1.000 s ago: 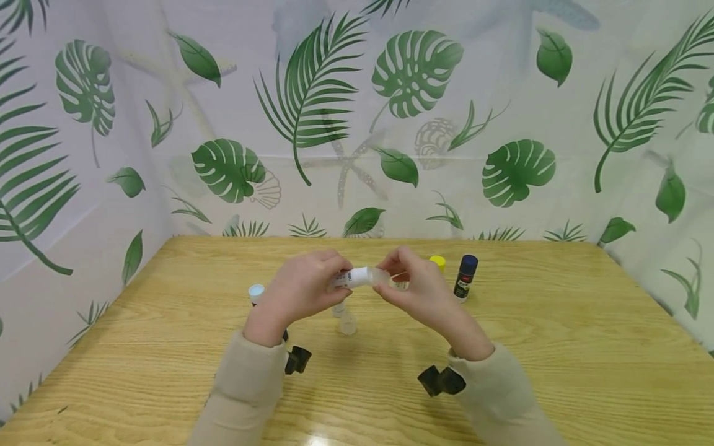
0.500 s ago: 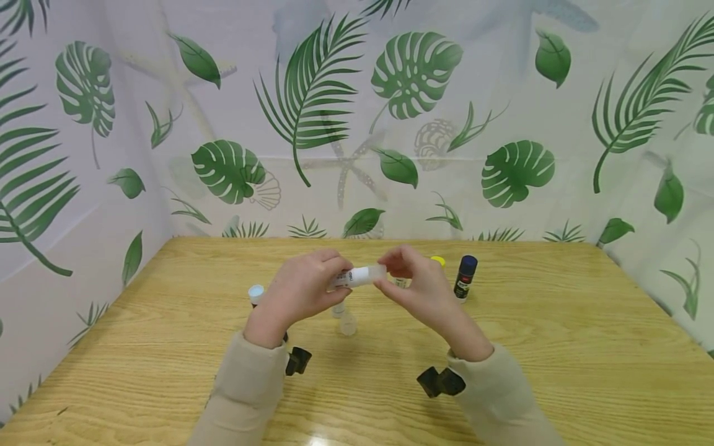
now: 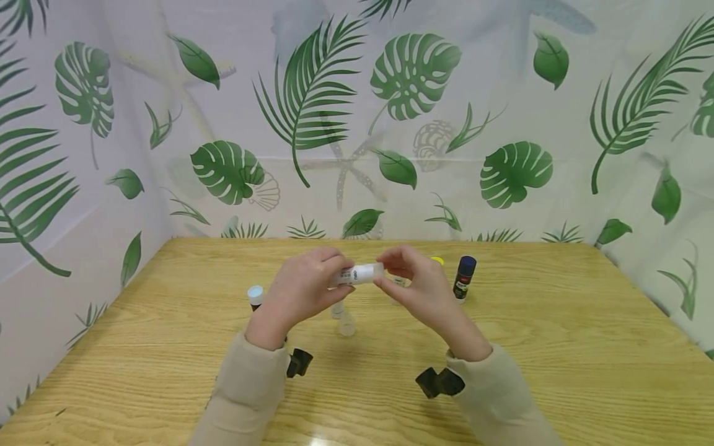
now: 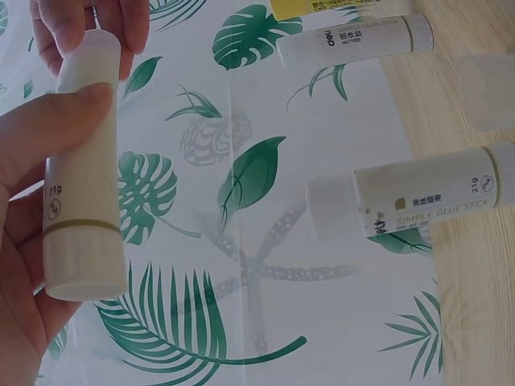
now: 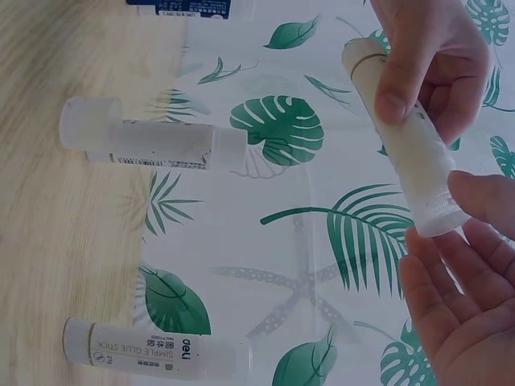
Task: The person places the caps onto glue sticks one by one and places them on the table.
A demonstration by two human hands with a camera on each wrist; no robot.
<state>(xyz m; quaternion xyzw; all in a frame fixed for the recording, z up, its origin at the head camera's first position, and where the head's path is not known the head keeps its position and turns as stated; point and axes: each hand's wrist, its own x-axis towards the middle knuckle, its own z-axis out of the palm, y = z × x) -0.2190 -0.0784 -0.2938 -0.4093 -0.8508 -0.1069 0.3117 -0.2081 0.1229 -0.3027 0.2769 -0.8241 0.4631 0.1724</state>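
Note:
A white glue stick [image 3: 357,274] with a translucent cap lies nearly level between both hands, above the table. My left hand [image 3: 307,282] grips its body, thumb along the side, as the left wrist view also shows. My right hand [image 3: 421,288] pinches the cap end [image 5: 438,215] between thumb and fingertips; the cap sits over the end of the tube. Below the hands, another glue stick [image 5: 165,145] stands on the table, with a loose translucent cap [image 3: 347,325] close in front of it. A further white glue stick [image 3: 398,290] stands partly hidden behind my right hand.
A black glue stick with a navy cap [image 3: 465,279] stands to the right. Beside it a yellow cap [image 3: 437,261] shows above my right hand. At left, a pale blue cap [image 3: 255,293] tops a dark container mostly hidden by my wrist. A leaf-print cloth [image 3: 346,186] hangs behind the wooden table [image 3: 558,334].
The cap in my right hand has slid further over the tube's end, where it showed further out a second ago. The printed label has turned slightly. Both arms stay nearly in place.

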